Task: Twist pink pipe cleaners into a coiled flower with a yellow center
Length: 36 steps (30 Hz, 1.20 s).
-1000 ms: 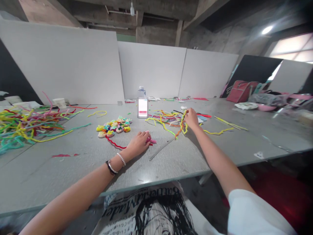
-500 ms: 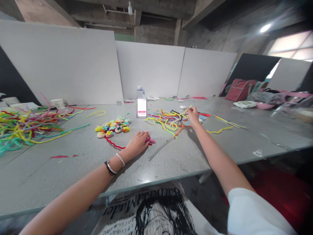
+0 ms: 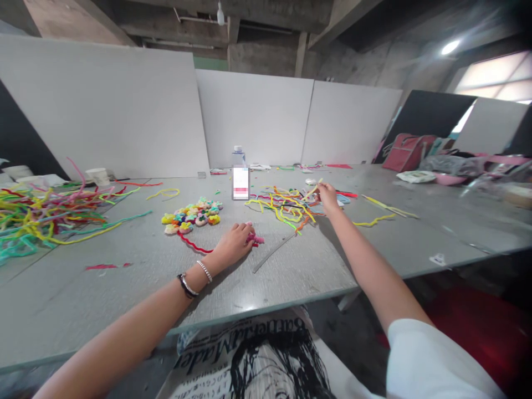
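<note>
A pale yellow pipe cleaner is pinched in the closed fingers of the right hand toward the tabletop's far edge, its long axis slanting up toward the far left. A pink piece is covered by the curled left hand. "Made" is legible, upside down, on printed fabric below the near edge; the bottle's label is blurred.

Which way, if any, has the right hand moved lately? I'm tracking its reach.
Yes: the right hand moved farther up the table, away from the person, relative to the bottle.
</note>
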Tool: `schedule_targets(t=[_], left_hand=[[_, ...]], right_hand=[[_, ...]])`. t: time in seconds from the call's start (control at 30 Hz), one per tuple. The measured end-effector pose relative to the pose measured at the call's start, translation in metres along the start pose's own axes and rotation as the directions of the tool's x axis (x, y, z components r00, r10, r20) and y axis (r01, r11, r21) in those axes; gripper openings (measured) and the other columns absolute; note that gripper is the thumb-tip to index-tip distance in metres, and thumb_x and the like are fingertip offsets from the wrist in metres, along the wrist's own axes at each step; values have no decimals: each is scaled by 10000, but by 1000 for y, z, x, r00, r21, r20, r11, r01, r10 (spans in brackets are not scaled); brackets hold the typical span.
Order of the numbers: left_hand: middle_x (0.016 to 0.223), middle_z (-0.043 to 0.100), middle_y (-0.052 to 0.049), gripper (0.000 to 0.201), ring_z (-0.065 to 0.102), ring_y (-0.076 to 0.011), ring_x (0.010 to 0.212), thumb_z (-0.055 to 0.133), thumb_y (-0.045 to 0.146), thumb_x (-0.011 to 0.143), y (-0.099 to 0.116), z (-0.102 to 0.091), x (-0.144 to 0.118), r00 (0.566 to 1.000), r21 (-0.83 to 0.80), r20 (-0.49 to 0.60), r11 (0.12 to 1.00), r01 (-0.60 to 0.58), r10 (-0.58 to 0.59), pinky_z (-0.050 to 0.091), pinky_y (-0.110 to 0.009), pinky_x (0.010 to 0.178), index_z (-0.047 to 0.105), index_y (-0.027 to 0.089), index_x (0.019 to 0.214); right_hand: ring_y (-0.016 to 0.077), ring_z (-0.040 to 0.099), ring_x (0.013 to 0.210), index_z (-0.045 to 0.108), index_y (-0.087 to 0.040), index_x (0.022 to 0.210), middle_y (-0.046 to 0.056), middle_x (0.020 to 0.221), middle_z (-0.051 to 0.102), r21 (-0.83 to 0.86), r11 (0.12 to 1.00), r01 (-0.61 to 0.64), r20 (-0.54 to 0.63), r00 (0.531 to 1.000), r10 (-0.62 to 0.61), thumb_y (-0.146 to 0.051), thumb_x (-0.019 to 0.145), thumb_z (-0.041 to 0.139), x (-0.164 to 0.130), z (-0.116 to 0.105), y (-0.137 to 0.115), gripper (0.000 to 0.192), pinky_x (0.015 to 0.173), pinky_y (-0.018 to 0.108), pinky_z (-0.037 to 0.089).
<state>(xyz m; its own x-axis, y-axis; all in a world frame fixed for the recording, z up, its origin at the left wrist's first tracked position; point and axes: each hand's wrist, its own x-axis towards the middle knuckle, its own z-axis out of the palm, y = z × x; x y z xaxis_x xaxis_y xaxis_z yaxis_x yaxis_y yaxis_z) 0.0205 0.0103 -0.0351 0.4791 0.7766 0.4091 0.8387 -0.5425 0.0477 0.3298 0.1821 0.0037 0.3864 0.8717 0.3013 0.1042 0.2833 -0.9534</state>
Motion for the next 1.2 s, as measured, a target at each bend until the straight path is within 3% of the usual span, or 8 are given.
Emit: schedule_targets(t=[0.3,0.47,0.6,0.7,0.77,0.9,1.07,1.2], left_hand=[[1123,561,-98,210,503,-220,992,445,229,845,0,0,0,1000,5,10,1000,6,-6,423,-369,889,536,177,1028],[1130,560,-96,222,502,-224,1014,442,236,850,-1,0,0,1000,4,18,1000,15,-15,421,-370,899,532,178,1045],[1149,553,-98,214,503,-219,1010,441,235,851,0,-1,0,1000,7,23,1000,6,-7,416,-365,907,535,176,1035],[1139,558,-92,207,505,-219,1006,452,218,840,1,-1,0,1000,13,21,1000,7,-7,416,-362,906,537,178,1024],[1145,557,-89,201,506,-218,1012,456,210,835,0,-1,0,1000,13,19,1000,8,-8,417,-361,907,538,181,1016],[1158,550,-96,193,508,-216,1022,448,218,843,-1,0,0,1000,9,17,1000,-1,1,415,-368,913,537,179,1009],[1115,564,-90,191,510,-218,1009,436,243,857,-1,0,1,1000,2,19,1000,8,-9,421,-367,904,542,182,1003],[1133,555,-95,190,505,-215,1017,447,241,852,0,-1,0,1000,-13,25,1000,18,-17,423,-371,902,538,189,1010]], right_hand=[[114,589,506,432,-203,803,-10,704,617,35,998,-59,-9,998,59,-249,769,499,4,0,8,88,420,200,433],[183,625,842,496,-194,886,52,924,637,-251,951,179,12,983,-182,-259,744,535,11,-2,19,160,719,328,517],[231,555,1018,529,-151,1007,133,1090,580,-576,695,430,231,901,-366,-158,739,512,7,-4,25,269,911,388,426],[241,515,1079,553,-144,1035,142,1114,550,-665,493,561,439,828,-350,-136,764,491,-1,-5,28,278,948,371,392],[233,511,1078,571,-150,1027,130,1106,551,-660,416,625,542,780,-311,-147,786,486,-5,-5,27,255,945,360,392],[226,512,1067,584,-163,1045,121,1109,563,-577,319,752,703,656,-276,-228,836,490,-12,-3,22,239,945,368,386],[238,519,1068,607,-207,1037,91,1115,580,-479,279,832,833,531,-154,-375,800,573,-15,1,21,293,902,358,415],[232,540,1036,631,-215,989,79,1057,605,-486,260,834,850,521,-81,-316,769,603,-9,0,28,244,875,342,426]])
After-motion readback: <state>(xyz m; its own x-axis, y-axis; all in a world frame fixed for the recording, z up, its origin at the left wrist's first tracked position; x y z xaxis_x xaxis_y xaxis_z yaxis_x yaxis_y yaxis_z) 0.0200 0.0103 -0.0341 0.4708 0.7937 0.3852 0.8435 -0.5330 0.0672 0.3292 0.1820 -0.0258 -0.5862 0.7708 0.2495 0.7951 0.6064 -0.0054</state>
